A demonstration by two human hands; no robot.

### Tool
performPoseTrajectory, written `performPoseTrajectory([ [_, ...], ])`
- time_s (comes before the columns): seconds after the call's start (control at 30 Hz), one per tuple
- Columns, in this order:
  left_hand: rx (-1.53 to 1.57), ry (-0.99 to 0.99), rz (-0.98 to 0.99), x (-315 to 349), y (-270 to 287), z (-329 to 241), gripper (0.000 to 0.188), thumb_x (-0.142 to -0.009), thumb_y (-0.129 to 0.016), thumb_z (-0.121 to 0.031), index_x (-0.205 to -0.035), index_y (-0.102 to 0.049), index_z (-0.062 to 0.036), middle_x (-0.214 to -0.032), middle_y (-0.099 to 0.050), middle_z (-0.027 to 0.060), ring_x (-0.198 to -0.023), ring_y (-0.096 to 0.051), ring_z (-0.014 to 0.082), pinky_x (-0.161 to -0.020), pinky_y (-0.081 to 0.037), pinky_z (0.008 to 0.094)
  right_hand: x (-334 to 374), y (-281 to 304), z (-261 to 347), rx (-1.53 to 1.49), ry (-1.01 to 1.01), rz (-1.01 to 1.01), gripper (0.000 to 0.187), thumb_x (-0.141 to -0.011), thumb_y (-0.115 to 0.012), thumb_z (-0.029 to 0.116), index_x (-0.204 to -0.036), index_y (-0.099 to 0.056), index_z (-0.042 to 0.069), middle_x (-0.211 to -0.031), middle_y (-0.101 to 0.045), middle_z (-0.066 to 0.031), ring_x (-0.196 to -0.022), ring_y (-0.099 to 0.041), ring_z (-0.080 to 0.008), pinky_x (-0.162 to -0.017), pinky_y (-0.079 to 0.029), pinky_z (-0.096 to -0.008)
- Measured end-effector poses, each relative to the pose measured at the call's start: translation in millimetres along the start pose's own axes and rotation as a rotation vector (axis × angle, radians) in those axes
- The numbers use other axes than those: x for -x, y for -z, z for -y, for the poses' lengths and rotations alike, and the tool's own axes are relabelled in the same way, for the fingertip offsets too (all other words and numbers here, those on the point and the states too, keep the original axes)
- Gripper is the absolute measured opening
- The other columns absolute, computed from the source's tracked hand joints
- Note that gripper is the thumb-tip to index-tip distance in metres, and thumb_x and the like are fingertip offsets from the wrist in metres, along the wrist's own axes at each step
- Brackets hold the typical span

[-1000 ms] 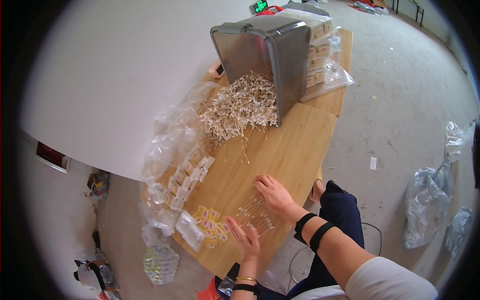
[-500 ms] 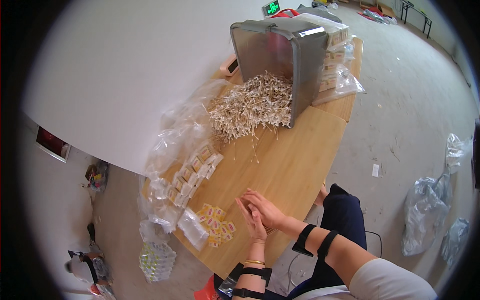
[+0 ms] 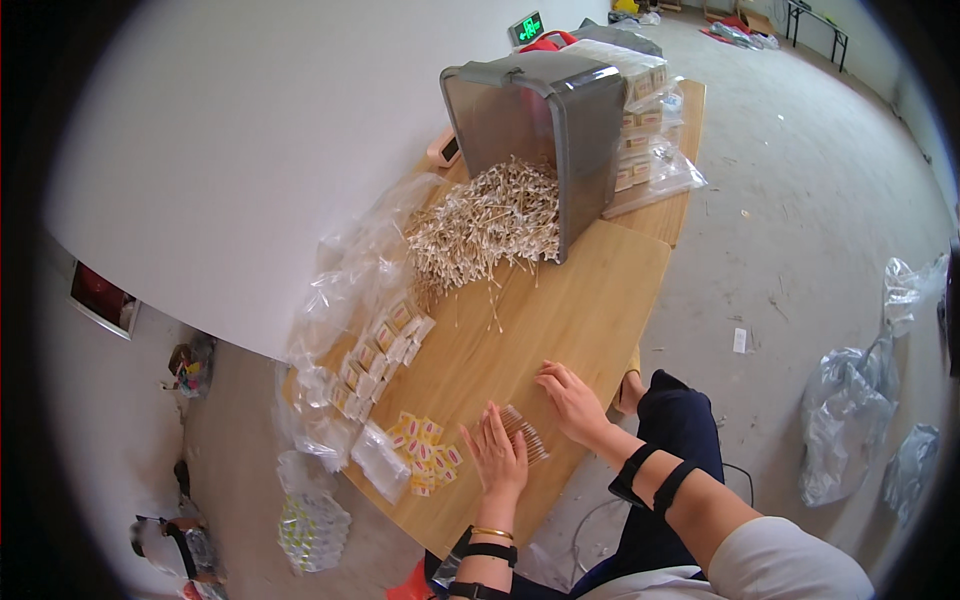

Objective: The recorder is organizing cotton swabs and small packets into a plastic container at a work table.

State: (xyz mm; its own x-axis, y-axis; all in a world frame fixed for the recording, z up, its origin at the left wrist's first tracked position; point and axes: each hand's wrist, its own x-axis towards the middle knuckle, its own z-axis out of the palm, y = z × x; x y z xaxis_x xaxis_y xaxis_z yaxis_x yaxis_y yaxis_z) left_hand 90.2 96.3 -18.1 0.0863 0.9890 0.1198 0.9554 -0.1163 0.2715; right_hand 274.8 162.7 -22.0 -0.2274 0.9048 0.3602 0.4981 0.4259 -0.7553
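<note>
Cotton swabs [image 3: 532, 440] lie in a small row near the close end of a big wooden table [image 3: 600, 290]. Farther back, a big gray bin [image 3: 592, 160] lies tipped over, with a large heap of swabs [image 3: 485, 225] at its mouth. Little boxes [image 3: 372, 358] sit by the table's left side. The right hand [image 3: 577, 406] is beside the row, fingers loose and a bit bent. The left hand [image 3: 500, 460] has its fingers stretched out over the row's left end; its press is hard to tell. Yellow packets [image 3: 424, 455] lie left of it.
</note>
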Motion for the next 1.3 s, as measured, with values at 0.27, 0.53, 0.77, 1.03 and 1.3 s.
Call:
performPoseTrajectory([
  [0.27, -0.069, -0.068, 0.029, 25.7, 2.4, -15.5, 0.081, -0.098, -0.047, -0.043, -0.155, -0.015, 0.0039, -0.16, -0.024, 0.0232, -0.15, -0.019, 0.0371, -0.121, -0.001, 0.0602, 3.3, -1.1, -2.5, 0.014, 0.011, -0.029, 0.03, -0.084, -0.057, 0.001, -0.114, -0.058, 0.0, -0.124, -0.057, -0.0184, -0.128, -0.049, -0.0347, -0.108, -0.041, -0.0401],
  [0.53, -0.132, -0.006, 0.123, 23.9, -12.7, -17.2, 0.089, -0.098, -0.039, -0.057, -0.156, -0.012, 0.0052, -0.164, -0.012, 0.0236, -0.154, -0.007, 0.0342, -0.121, 0.0, 0.0581, 2.5, -7.0, -5.0, 0.063, 0.03, -0.045, 0.03, -0.085, -0.059, 0.005, -0.114, -0.059, -0.001, -0.123, -0.057, -0.0174, -0.128, -0.049, -0.0343, -0.11, -0.04, -0.0399],
  [0.77, -0.27, -0.003, 0.095, 7.0, -17.3, -9.2, 0.089, -0.099, -0.038, -0.056, -0.154, -0.013, 0.0086, -0.163, -0.013, 0.0247, -0.153, -0.009, 0.0344, -0.121, 0.0, 0.0587, 2.5, -4.9, -2.8, 0.079, 0.039, -0.038, 0.029, -0.086, -0.059, 0.007, -0.114, -0.059, -0.001, -0.122, -0.057, -0.0166, -0.129, -0.048, -0.034, -0.111, -0.04, -0.0401],
  [1.03, -0.195, 0.003, 0.103, 5.3, 2.3, -20.9, 0.092, -0.097, -0.041, -0.059, -0.155, -0.012, 0.0078, -0.163, -0.014, 0.0241, -0.154, -0.009, 0.033, -0.122, -0.001, 0.0576, 5.9, -4.6, -9.3, 0.076, 0.027, -0.024, 0.03, -0.086, -0.059, 0.007, -0.114, -0.058, -0.002, -0.121, -0.057, -0.0166, -0.13, -0.047, -0.0345, -0.11, -0.04, -0.0402],
  [1.3, -0.148, -0.058, 0.237, 62.4, -3.5, -38.0, 0.097, -0.092, -0.057, -0.049, -0.155, -0.009, 0.0066, -0.163, -0.012, 0.0261, -0.153, -0.008, 0.0376, -0.12, -0.001, 0.0604, 1.9, -8.0, -5.1, 0.069, 0.066, -0.055, 0.03, -0.084, -0.06, 0.006, -0.113, -0.059, -0.001, -0.119, -0.057, -0.0164, -0.128, -0.048, -0.0338, -0.11, -0.039, -0.04],
])
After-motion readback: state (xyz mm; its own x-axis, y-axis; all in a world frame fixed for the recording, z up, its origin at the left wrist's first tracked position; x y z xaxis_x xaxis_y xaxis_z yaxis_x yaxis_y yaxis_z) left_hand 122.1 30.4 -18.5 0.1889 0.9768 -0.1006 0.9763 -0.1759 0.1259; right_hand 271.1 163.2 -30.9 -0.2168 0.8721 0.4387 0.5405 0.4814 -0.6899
